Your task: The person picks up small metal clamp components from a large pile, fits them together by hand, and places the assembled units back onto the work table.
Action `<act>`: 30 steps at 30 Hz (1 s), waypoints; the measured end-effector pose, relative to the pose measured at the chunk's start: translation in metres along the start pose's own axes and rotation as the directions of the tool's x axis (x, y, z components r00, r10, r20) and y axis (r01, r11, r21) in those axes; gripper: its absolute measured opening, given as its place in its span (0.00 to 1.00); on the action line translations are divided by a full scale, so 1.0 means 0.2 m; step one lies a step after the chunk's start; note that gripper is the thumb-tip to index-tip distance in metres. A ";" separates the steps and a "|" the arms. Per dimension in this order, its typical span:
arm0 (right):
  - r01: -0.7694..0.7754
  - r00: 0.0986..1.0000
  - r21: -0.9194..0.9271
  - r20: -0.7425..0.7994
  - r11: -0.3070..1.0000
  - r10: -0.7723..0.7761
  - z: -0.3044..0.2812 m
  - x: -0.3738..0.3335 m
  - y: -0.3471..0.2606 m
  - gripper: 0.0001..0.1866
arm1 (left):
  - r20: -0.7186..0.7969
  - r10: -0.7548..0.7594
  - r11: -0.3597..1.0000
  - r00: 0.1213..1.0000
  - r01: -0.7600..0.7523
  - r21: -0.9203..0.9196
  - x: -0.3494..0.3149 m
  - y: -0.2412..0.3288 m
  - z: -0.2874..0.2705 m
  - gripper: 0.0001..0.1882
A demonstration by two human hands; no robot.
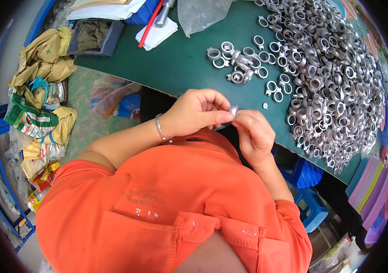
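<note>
My left hand and my right hand meet in front of my orange shirt, at the near edge of the green table. Both pinch one small silver metal ring part between their fingertips. A silver bracelet sits on my left wrist. A big heap of the same silver ring parts covers the table's right side. A smaller loose cluster of ring parts lies just beyond my hands. A tiny white toothed piece rests on the table near my right hand.
A clear plastic bag, a white paper stack with a red rod and a grey tray lie at the table's far left. Crumpled sacks pile on the floor at left. Blue stools stand under the table at right.
</note>
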State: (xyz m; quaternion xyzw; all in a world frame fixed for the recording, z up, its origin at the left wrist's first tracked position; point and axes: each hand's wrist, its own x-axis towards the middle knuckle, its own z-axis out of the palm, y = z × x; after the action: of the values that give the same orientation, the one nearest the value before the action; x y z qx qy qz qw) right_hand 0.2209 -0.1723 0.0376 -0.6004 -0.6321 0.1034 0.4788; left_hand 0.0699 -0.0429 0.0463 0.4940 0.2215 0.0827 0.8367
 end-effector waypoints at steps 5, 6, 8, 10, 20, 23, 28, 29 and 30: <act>-0.136 0.981 0.292 -0.096 0.947 0.170 0.02 0.02 -0.03 0.06 | 0.034 0.438 0.806 0.898 -0.409 0.429 0.03 -0.01 -0.02 0.07; -0.114 0.982 0.316 -0.110 0.942 0.156 0.03 0.02 -0.01 0.07 | 0.078 0.498 0.710 0.864 -0.457 0.535 0.02 0.01 -0.02 0.08; -0.128 0.975 0.347 -0.128 0.929 0.182 0.04 0.00 0.00 0.08 | 0.092 0.553 0.621 0.828 -0.483 0.617 0.01 -0.01 -0.01 0.10; -0.142 0.968 0.382 -0.141 0.913 0.210 0.05 -0.01 0.00 0.09 | 0.101 0.554 0.610 0.826 -0.486 0.626 0.01 0.00 -0.02 0.10; -0.032 0.996 0.265 -0.074 0.964 0.053 0.03 0.02 -0.01 0.10 | 0.163 0.500 0.620 0.851 -0.483 0.619 -0.03 0.00 -0.04 0.08; 0.033 0.999 0.201 0.031 0.979 -0.040 -0.01 0.06 0.03 0.08 | 0.299 0.174 0.739 0.938 -0.325 0.590 -0.10 0.01 -0.11 0.05; -0.236 0.965 -0.255 -0.176 0.938 0.195 -0.01 0.14 0.11 0.07 | 0.165 -0.143 0.679 0.976 -0.025 0.733 -0.14 -0.07 -0.14 0.05; -0.281 0.953 -0.287 -0.194 0.916 0.232 0.00 0.17 0.13 0.08 | 0.058 -0.157 0.705 0.986 0.071 0.705 -0.13 -0.08 -0.12 0.07; -0.298 0.948 -0.330 -0.215 0.896 0.236 0.02 0.19 0.15 0.09 | -0.048 -0.175 0.729 0.983 0.162 0.666 -0.12 -0.09 -0.12 0.09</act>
State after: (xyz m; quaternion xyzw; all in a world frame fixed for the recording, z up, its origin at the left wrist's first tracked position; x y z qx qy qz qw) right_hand 0.2447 -0.1297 0.0320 -0.7653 -0.5086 -0.0002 0.3946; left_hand 0.0372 -0.0417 0.0276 0.7386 0.2727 -0.0825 0.6109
